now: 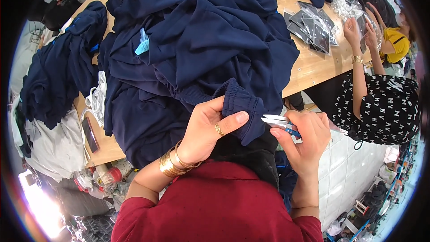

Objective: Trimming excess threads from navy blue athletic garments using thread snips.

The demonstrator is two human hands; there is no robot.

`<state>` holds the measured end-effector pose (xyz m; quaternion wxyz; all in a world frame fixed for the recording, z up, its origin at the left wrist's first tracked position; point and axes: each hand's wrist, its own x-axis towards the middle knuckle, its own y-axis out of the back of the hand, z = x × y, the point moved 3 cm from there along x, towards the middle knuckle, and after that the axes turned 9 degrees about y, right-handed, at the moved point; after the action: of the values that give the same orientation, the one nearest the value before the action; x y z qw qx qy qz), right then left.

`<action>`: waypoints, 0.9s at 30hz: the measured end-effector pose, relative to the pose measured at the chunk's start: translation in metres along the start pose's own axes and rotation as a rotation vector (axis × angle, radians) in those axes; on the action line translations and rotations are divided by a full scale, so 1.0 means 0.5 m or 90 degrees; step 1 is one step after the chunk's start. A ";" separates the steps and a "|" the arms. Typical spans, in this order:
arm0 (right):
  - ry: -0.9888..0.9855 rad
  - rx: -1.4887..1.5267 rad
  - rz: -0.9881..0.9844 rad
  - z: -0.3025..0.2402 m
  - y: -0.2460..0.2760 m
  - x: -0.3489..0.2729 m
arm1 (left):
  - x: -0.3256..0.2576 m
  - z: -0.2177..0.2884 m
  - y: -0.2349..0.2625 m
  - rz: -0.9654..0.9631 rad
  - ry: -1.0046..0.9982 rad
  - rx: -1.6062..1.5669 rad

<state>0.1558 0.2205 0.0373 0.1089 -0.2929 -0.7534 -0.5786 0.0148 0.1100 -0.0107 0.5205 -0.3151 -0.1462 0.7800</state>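
Observation:
My left hand [204,127] is closed on the gathered elastic cuff [244,103] of a navy garment, with the thumb lying across its front. My right hand [307,136] grips a pair of thread snips [277,120] with pale blades and a blue handle. The blade tips point left, right beside the cuff's edge; whether they touch it I cannot tell. Beyond my hands, a large heap of navy garments [192,49] covers the middle of the table, with a light blue tag [142,42] showing among its folds.
The wooden table [309,71] runs under the heap. At left lie more navy clothes [67,62], white cord [96,96] and a phone [90,134]. Clear packets with dark cards [313,24] lie at right, near a co-worker in a black patterned top [380,107] and another in yellow [394,45].

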 end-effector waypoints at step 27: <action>0.029 -0.055 -0.031 -0.006 0.005 0.009 | -0.002 0.002 -0.003 0.012 -0.021 0.050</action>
<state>0.1529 0.2198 0.0426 0.0993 -0.2655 -0.7317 -0.6199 0.0156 0.1099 -0.0090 0.5224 -0.2825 -0.1208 0.7954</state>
